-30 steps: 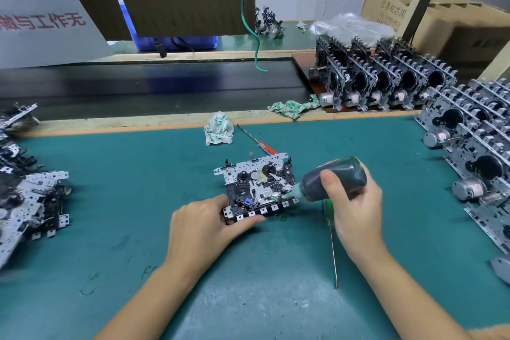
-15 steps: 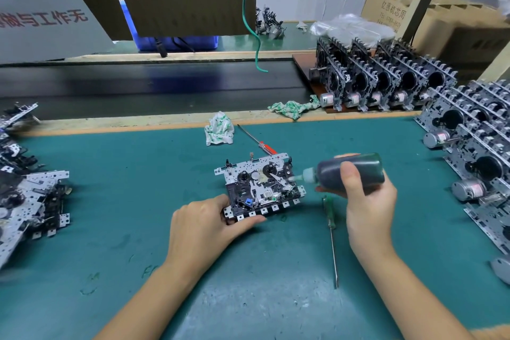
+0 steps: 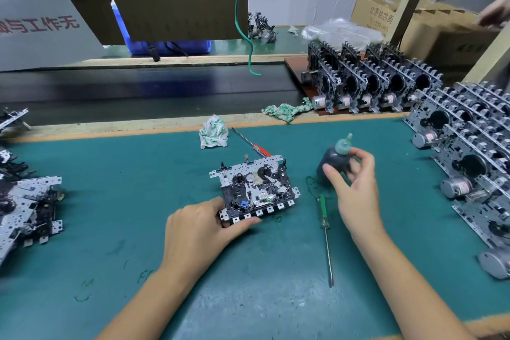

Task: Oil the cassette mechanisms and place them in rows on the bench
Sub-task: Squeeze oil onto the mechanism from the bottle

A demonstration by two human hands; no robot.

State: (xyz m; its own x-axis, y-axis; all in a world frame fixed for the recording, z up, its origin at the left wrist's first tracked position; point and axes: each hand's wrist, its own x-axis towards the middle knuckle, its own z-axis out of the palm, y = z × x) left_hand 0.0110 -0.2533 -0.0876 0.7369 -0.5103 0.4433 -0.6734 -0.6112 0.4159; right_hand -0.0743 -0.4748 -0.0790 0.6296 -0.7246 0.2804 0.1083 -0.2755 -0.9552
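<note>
Fingers of your left hand [image 3: 198, 232] curl on the near edge of the silver-and-black metal cassette mechanism [image 3: 255, 190] lying flat mid-bench; your right hand [image 3: 352, 188] loosely pinches the dark plastic oil bottle [image 3: 335, 159], upright, nozzle up, right of it; finished rows [image 3: 466, 157] stand far right on the green bench mat [image 3: 138, 174].

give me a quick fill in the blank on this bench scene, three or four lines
1. The right hand holds a dark oil ____ with its nozzle pointing up.
2. The left hand grips the cassette mechanism at its near-____ corner.
3. The screwdriver lying between the hands has a ____ handle.
4. The bench mat is ____.

Missing words: bottle; left; green; green
</note>
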